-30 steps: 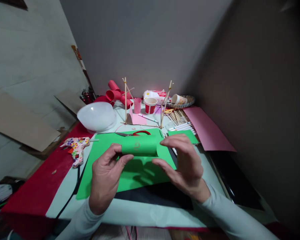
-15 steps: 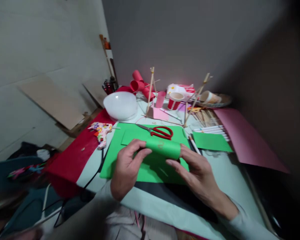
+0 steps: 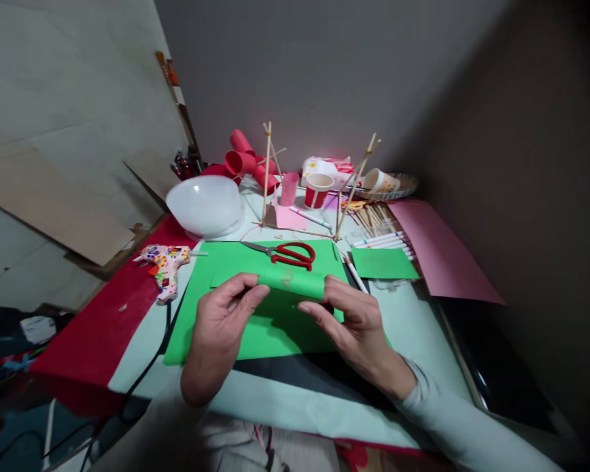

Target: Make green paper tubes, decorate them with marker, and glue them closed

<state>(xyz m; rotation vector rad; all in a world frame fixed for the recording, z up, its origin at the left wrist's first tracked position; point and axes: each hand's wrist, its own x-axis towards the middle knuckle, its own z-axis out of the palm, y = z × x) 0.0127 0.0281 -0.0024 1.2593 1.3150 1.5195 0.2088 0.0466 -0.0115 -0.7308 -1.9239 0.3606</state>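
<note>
A curled strip of green paper (image 3: 295,283) with a pencil-like mark on it is held up between my two hands. My left hand (image 3: 222,321) pinches its left end between thumb and fingers. At the other end, my right hand (image 3: 356,321) grips the paper, some fingertips hidden inside or behind the curl. Below lies a larger green sheet (image 3: 187,334) over black paper (image 3: 295,377). Red-handled scissors (image 3: 295,254) rest on the green sheet just beyond the curled paper.
A patterned glue gun (image 3: 167,265) and a white bowl (image 3: 206,206) are at left. Behind stand stick frames (image 3: 267,177), red paper tubes (image 3: 240,160) and a paper cup (image 3: 318,191). To the right lie a white pencil (image 3: 355,274), a green piece (image 3: 383,263), markers (image 3: 381,240) and pink paper (image 3: 442,255).
The view has turned rightward, so everything sits farther left in it. Both hands keep hold of the curled green paper, which shows its mark a little more plainly.
</note>
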